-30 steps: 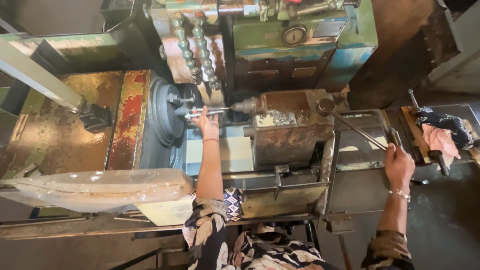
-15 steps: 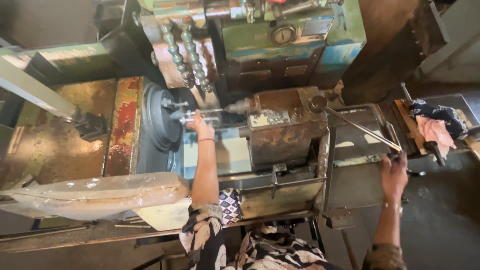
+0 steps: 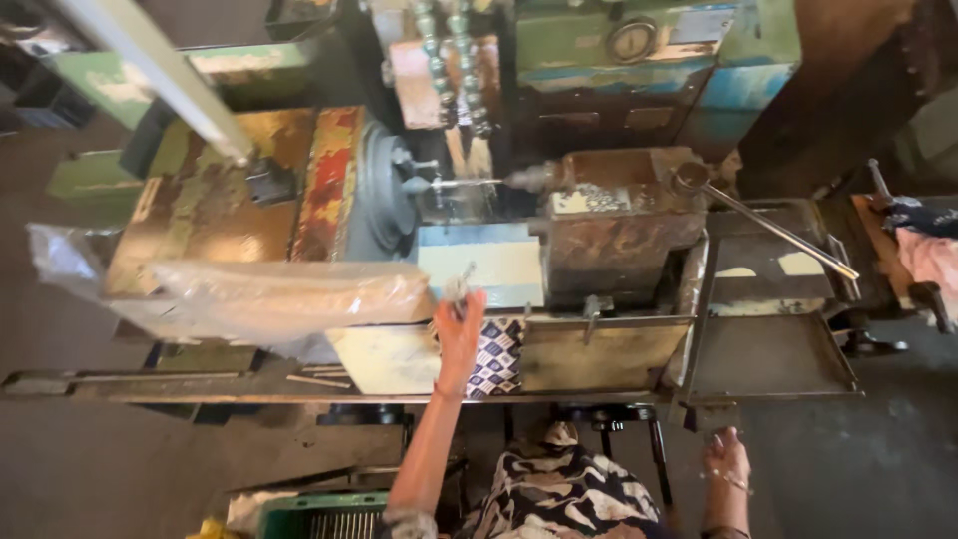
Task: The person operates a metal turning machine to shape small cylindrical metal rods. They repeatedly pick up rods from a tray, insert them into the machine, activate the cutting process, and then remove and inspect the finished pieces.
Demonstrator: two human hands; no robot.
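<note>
My left hand (image 3: 460,329) is raised in front of the old lathe (image 3: 619,225), at its front rail, fingers closed on a small thin metal piece (image 3: 462,283). Behind it sits the grey chuck (image 3: 384,195) with a thin rod (image 3: 469,183) running to the rusty tool block. My right hand (image 3: 726,459) hangs low, under the lathe's metal tray (image 3: 768,359), touching nothing, fingers loosely apart. The long lever handle (image 3: 783,233) stands free above the tray.
A plastic-wrapped bundle (image 3: 279,294) lies across the machine's front left. A patterned cloth (image 3: 496,357) hangs on the rail. A green crate (image 3: 319,514) sits on the floor at the left. A pink rag (image 3: 928,255) lies at the far right.
My left hand has pulled back from the chuck to the front rail with a small metal piece. My right hand has let go of the lever and dropped below the tray.
</note>
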